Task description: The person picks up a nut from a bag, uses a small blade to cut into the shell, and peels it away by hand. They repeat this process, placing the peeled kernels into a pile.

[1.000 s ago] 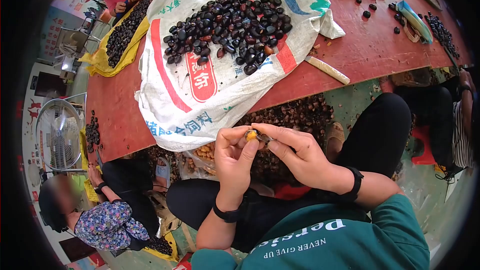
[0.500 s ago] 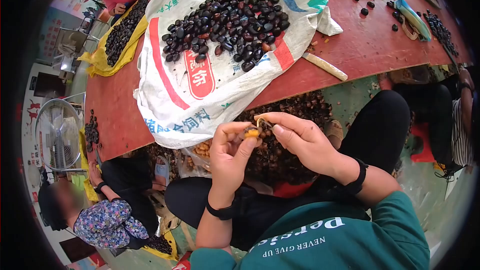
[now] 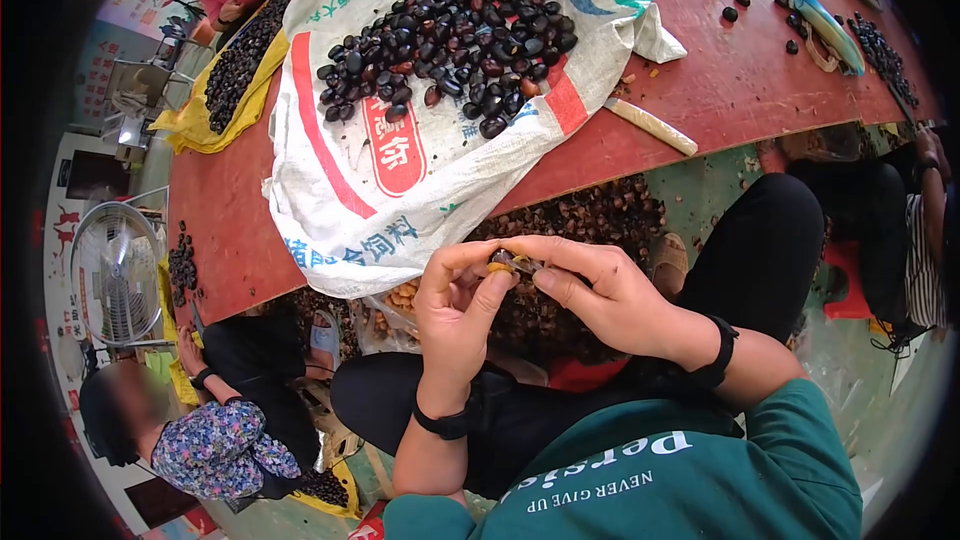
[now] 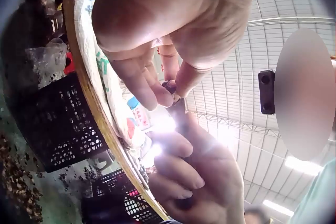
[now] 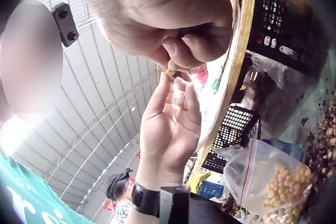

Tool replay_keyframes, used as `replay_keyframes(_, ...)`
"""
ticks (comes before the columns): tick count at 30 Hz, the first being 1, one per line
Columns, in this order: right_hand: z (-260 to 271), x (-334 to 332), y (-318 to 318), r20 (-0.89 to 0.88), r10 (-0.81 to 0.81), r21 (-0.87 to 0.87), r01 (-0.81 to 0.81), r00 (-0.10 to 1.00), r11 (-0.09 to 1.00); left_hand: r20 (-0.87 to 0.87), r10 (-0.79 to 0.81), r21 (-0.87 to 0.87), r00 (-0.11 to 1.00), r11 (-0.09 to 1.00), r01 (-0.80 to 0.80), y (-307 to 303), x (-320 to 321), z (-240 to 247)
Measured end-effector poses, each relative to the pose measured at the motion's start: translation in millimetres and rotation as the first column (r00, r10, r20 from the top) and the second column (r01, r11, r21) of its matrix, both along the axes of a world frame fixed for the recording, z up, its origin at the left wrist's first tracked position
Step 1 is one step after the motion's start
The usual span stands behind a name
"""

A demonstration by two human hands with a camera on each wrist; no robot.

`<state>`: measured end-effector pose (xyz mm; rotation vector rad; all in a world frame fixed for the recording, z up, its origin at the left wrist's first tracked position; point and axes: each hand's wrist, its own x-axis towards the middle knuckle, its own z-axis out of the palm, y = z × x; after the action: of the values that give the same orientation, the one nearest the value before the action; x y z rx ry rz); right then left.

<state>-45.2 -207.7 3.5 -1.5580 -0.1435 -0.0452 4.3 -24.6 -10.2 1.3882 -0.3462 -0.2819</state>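
My left hand (image 3: pixel 455 315) pinches a dark-shelled nut (image 3: pixel 501 258) between thumb and forefinger; some yellow shows at its lower side. My right hand (image 3: pixel 625 305) meets it from the right, thumb and forefinger pinched at the nut on a small piece whose shape is unclear. In the right wrist view the yellow part (image 5: pixel 169 72) shows between the fingertips of both hands. Past the hands, a heap of glossy black nuts (image 3: pixel 450 35) lies on a white printed sack (image 3: pixel 330 160) on the red table (image 3: pixel 225 195).
A knife-like tool with a pale handle (image 3: pixel 652 127) lies near the table edge. Below are shell pieces (image 3: pixel 600 215) and a clear bag of yellow kernels (image 5: pixel 286 190). Black crates (image 4: pixel 58 121) stand beside the table. People sit around, one in a floral shirt (image 3: pixel 215 450).
The hands separated a little, with the yellow kernel showing between them, then came together again. The nut's dark side now faces up. The head view has shifted slightly.
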Motion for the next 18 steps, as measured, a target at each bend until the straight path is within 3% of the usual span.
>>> replay_keyframes(9, -5, -6, 3, -0.02, -0.025, -0.073, 0.024, 0.999, 0.997, 0.135, 0.005, 0.107, 0.991, 0.994, -0.02, 1, -4, 2)
replay_keyframes(13, -3, -7, 5, -0.211, -0.048, 0.132, 0.077, 0.976, 0.988, 0.157, -0.035, 0.191, 0.987, 0.982, 0.004, -3, -7, 5)
replay_keyframes(16, 4, -3, 2, -0.261, 0.007, 0.19, 0.044, 0.965, 0.981, -0.064, -0.042, -0.013, 0.997, 0.999, 0.041, -2, -2, 7)
replay_keyframes(18, 2, -1, 1, -0.17, -0.06, 0.025, 0.065, 0.984, 0.998, -0.163, -0.048, -0.101, 0.986, 0.994, 0.031, 0, 0, 8)
